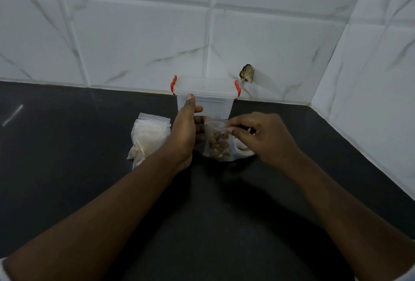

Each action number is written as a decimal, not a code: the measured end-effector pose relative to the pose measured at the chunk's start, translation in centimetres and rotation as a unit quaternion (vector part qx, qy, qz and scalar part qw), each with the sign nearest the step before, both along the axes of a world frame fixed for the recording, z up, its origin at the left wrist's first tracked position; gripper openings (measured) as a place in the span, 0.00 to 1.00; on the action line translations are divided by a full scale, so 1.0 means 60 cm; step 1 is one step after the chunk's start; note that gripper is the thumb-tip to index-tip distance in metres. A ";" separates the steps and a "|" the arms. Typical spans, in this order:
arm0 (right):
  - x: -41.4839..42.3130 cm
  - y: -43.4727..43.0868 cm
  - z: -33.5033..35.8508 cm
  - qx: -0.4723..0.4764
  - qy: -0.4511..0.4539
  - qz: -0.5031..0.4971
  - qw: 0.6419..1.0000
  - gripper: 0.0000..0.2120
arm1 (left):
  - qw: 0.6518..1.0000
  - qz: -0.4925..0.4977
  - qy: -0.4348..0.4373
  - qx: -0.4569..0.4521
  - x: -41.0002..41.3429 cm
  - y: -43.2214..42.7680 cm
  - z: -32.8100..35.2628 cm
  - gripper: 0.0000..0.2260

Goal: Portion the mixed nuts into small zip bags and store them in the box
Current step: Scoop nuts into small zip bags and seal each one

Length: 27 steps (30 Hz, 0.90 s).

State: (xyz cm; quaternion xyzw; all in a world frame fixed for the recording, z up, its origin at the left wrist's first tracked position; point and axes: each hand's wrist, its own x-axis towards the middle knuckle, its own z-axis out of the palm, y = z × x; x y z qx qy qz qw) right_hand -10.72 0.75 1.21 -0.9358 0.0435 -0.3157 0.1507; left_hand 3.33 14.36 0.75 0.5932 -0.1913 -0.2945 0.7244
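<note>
Two bare hands busy just in front of the box (205, 98), over a dark desk (67, 168). Holding between them a small zip bag (216, 139), clear and upright, with brown nuts (220, 146) heaped in its lower half.

Left hand (184, 132) on the bag's left edge, fingers curled behind the plastic, thumb raised and overlapping the box's front rim in the view; whether touching the box, cannot tell. Right hand (262, 137) at the bag's upper right, thumb and forefinger pinched narrow on the top strip, other fingers curled. Both closed on the bag, neither spread wide.

Box itself at the back of the desk, against the tiled wall (134, 33): clear plastic, lid on, red latches (173, 84) at both upper corners. Contents not discernible through the frosted sides.

Left of the box and a little nearer: a stack of bags (149, 137), flat and overlapping, lying on the desk just beside the left wrist, pale inside with a few brown pieces at the lower corner. In front of the box toward its right, under the right hand: something white (244, 150), mostly hidden, too little showing to name. Right of the box, up on the wall: a small dark crumpled lump (247, 73).
</note>
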 end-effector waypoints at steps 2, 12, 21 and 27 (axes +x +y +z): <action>-0.001 0.002 0.004 0.004 -0.012 -0.003 1.000 0.08 | 1.000 0.001 -0.006 0.004 -0.002 0.000 0.000 0.25; -0.004 0.017 0.011 0.008 0.064 0.030 0.997 0.06 | 0.998 0.050 0.000 -0.030 0.001 0.004 0.008 0.26; -0.010 0.022 0.018 0.039 0.065 0.046 0.996 0.04 | 0.999 0.032 -0.012 -0.019 0.001 0.004 0.009 0.25; -0.011 0.020 0.019 0.047 0.102 0.056 0.992 0.04 | 0.999 0.025 -0.026 -0.017 0.001 0.002 0.007 0.24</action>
